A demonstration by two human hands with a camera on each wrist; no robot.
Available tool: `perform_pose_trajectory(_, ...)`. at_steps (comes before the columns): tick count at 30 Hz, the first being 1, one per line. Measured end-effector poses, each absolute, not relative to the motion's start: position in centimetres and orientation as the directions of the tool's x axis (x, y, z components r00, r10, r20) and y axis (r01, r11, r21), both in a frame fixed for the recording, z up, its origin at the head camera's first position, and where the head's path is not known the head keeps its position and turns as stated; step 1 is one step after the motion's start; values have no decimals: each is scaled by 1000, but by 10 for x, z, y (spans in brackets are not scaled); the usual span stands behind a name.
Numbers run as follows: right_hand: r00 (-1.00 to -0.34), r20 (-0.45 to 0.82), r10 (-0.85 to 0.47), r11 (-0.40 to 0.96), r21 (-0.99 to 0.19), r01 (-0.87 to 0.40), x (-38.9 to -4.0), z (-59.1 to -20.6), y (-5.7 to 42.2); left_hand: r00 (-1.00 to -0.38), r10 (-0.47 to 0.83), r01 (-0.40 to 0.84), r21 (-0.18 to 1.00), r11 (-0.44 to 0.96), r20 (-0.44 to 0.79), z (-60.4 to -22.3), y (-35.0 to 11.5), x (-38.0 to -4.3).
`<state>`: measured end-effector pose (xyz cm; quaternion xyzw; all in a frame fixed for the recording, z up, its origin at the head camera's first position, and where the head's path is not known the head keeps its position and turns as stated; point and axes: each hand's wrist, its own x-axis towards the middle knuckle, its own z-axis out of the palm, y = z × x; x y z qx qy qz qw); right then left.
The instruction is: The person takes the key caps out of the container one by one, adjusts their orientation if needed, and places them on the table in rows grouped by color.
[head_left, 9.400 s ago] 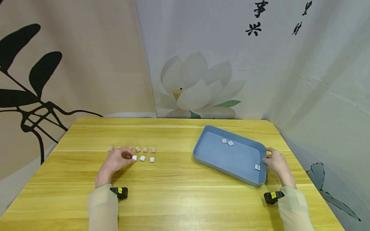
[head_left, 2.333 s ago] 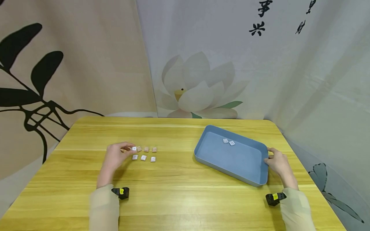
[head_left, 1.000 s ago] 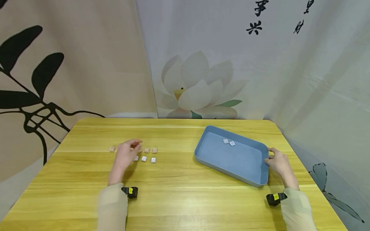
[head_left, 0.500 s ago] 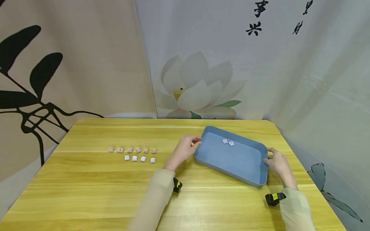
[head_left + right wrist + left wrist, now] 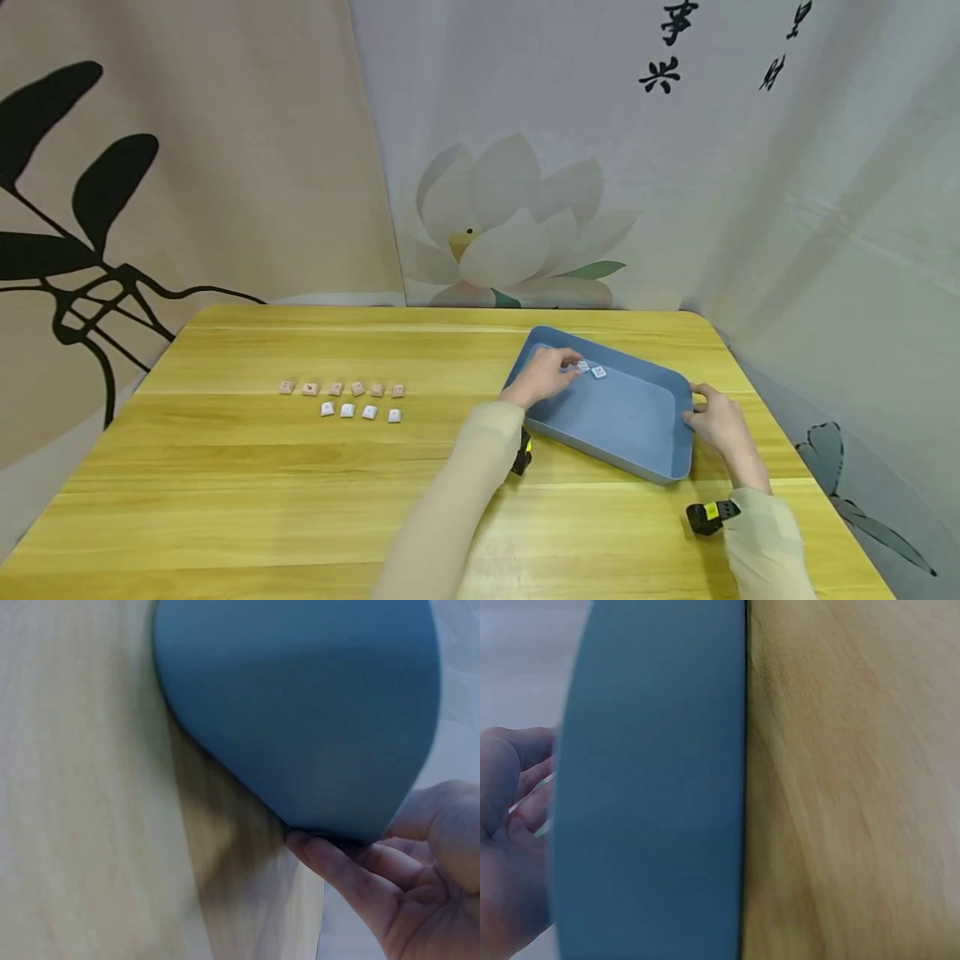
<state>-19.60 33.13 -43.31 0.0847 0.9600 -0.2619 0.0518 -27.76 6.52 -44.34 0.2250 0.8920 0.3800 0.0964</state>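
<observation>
My left hand (image 5: 546, 377) reaches over the near-left wall of a blue-grey tray (image 5: 622, 425), thumb and forefinger parted beside a white keycap (image 5: 583, 366) on the tray floor. Just right of that lies a second white keycap (image 5: 598, 372). In the left wrist view the tray wall (image 5: 652, 780) hides part of this hand, and the fingertips cannot be seen. My right hand (image 5: 716, 421) grips the tray's right end; in the right wrist view its fingers (image 5: 337, 874) are under the bottom edge, with the thumb at the rim side.
Left on the wooden table (image 5: 300, 500) are two rows of small keycaps: a back row of several beige ones (image 5: 336, 389) and a front row of several white ones (image 5: 347, 411). A printed curtain (image 5: 517, 167) hangs behind the table.
My left hand has left a white keycap at the front row's left end and crossed rightward into the tray. The keycap once at the tray's right is gone from there. The right hand stays put.
</observation>
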Motion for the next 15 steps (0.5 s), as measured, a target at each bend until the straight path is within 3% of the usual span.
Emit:
perform_pose_trajectory(7,-980,-146,137,845,-499,193,-196,-433,331,-916,396,218,752,622,-61,-457,76,-286)
perform_pose_trajectory(15,-981,-143,134,846,-499,188,-196,-434,331,-889,454,294,688,664,-59,-465,86,-290)
